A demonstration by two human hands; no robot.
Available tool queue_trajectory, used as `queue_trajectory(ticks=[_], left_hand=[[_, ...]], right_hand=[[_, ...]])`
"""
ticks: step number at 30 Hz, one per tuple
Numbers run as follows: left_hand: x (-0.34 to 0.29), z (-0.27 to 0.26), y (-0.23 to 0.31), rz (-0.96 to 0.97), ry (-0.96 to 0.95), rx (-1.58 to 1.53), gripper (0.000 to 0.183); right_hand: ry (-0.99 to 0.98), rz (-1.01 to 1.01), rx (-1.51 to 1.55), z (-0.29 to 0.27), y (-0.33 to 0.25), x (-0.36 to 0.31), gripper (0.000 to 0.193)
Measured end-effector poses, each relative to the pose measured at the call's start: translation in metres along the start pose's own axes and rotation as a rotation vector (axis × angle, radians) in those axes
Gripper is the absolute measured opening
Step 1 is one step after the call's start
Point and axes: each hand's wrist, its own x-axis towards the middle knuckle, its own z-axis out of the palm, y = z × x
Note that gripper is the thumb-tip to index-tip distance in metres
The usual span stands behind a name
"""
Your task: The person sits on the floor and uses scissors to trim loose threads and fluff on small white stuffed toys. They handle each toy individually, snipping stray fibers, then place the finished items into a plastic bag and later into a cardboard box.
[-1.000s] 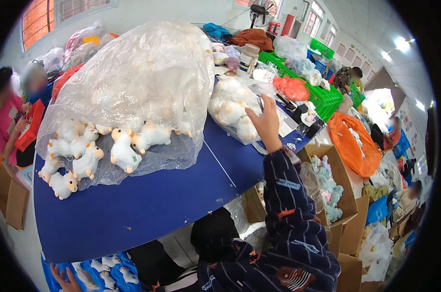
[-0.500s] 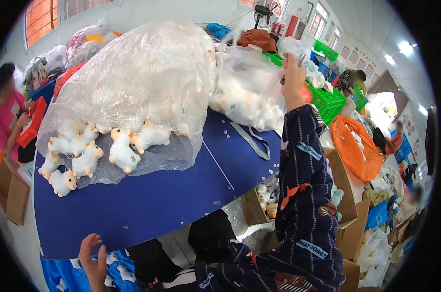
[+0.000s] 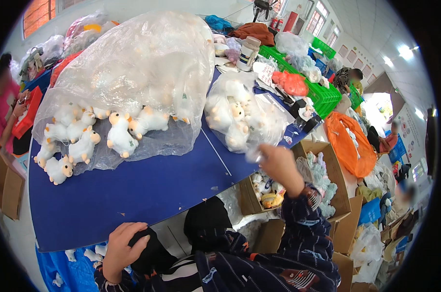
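Observation:
My right hand [image 3: 282,166] is closed, palm down, at the near right corner of a smaller clear bag. Something shiny and blurred, like small metal snips [image 3: 253,155], sticks out from its fingers. White plush sheep [image 3: 237,111] fill that smaller bag [image 3: 274,127], which rests on the blue table [image 3: 162,194]. My left hand [image 3: 126,245] holds nothing and hovers at the table's front edge, fingers stretched and thumb apart. A large clear bag [image 3: 133,63] covers the table's far left; several plush sheep [image 3: 121,135] lie at its mouth.
Beside the table's right edge stand cardboard boxes of plush toys [image 3: 322,182]. Behind are a jar [image 3: 248,53], a green crate [image 3: 322,97] and a red bag [image 3: 291,83]. An orange sack [image 3: 349,146] stands right. A co-worker in pink [image 3: 4,107] is at the left.
My right hand has come down and toward me from above the smaller bag. That bag, raised and blurred before, now lies on the table. My left hand has moved right, to the table edge.

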Motion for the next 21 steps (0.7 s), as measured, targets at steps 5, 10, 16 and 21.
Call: queue_trajectory(ticks=[5,10,16,21], left_hand=[[0.040,0.021,0.020,0.214,-0.273,0.043,0.026],[0.110,0.055,0.041,0.633,-0.229,0.201,0.031],[0.218,0.116,0.073,0.825,-0.061,0.317,0.033],[0.252,0.153,0.023,0.302,-0.140,0.471,0.054]], right_hand=[[-0.142,-0.200,0.204,0.046,0.004,-0.041,0.010],[-0.033,-0.319,0.547,0.021,-0.005,-0.042,0.013],[0.119,-0.325,0.634,0.015,0.002,-0.049,0.020],[0.008,-0.168,0.689,0.025,0.013,-0.067,0.018]])
